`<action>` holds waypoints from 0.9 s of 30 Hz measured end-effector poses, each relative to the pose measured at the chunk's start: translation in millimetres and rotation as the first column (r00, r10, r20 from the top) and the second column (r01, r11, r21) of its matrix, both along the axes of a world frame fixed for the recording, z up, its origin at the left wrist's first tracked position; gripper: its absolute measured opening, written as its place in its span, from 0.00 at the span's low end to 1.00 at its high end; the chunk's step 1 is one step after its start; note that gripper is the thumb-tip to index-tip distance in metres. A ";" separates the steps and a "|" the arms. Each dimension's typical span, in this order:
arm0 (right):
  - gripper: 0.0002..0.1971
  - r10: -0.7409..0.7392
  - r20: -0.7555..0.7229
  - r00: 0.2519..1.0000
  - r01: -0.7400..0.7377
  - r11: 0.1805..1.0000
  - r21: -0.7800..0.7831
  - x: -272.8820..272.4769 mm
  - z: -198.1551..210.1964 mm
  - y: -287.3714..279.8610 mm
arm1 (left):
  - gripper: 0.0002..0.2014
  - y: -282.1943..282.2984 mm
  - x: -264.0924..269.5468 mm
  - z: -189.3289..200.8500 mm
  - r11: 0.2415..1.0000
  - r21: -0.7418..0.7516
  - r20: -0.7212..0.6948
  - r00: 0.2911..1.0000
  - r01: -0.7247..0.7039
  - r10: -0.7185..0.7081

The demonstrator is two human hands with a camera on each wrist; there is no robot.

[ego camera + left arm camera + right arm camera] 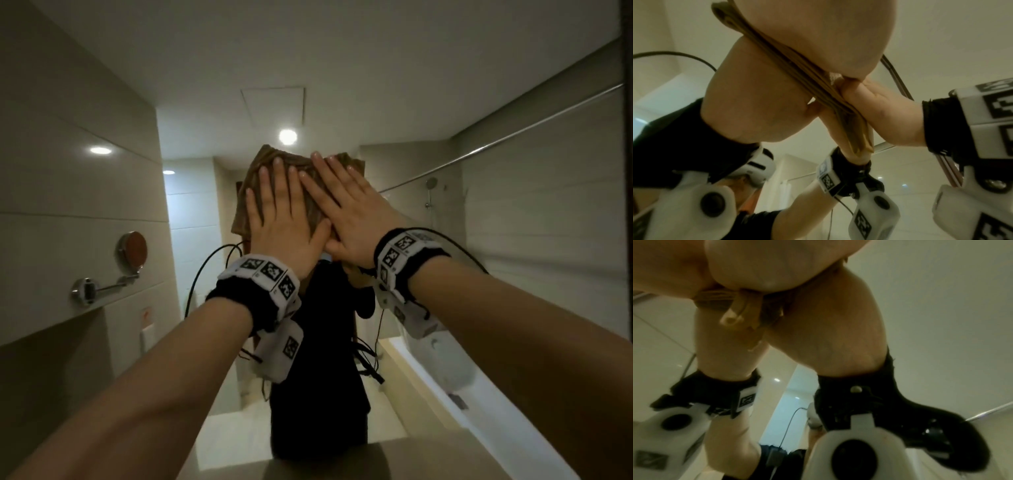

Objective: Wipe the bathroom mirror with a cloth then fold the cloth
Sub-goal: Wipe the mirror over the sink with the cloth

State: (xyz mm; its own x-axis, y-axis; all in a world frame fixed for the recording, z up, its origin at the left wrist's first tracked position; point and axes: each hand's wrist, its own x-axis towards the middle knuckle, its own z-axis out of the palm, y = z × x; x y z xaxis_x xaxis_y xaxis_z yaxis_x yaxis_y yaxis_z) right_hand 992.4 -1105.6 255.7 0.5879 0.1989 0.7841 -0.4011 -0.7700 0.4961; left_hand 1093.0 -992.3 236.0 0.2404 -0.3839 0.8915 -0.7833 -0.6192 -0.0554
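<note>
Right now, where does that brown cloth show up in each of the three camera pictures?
Head view: the brown cloth sits upper centre, pressed flat to the mirror under both hands.
Left wrist view: the cloth runs as a thin diagonal band from the top left down to the centre.
Right wrist view: only a small brown patch shows, upper left, under the palm.
Shared landmark: the white tagged wrist cameras.

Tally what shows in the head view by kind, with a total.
Hands: 2, left hand and right hand, flat on the cloth
Brown cloth: 1
Wrist bands with markers: 2
Round wall mirror on an arm: 1
Shower head: 1
Total: 7
</note>
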 end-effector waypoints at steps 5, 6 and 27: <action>0.43 -0.035 0.046 0.998 0.035 0.999 -0.004 -16.6 45.8 -21.0 | 0.42 -23.8 -20.6 49.1 0.999 -0.005 0.013 0.999 0.035 -0.035; 0.43 -0.029 0.054 0.998 0.029 1.000 -0.006 -18.1 49.9 -24.1 | 0.42 -27.5 -22.1 53.0 0.999 -0.013 0.017 0.999 0.032 -0.032; 0.38 0.193 0.036 0.980 -0.196 0.976 0.095 -31.9 -103.9 -40.8 | 0.39 -46.4 -45.1 -104.3 0.999 -0.033 -0.049 0.998 -0.032 0.030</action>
State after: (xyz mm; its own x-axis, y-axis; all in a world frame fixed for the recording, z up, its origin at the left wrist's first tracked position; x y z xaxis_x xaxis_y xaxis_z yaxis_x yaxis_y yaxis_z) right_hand 960.5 -1146.4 151.8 0.5239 0.2293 0.8203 -0.2510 -0.8788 0.4060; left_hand 1047.9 -1038.7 131.7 0.2948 -0.3459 0.8908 -0.7651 -0.6439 0.0032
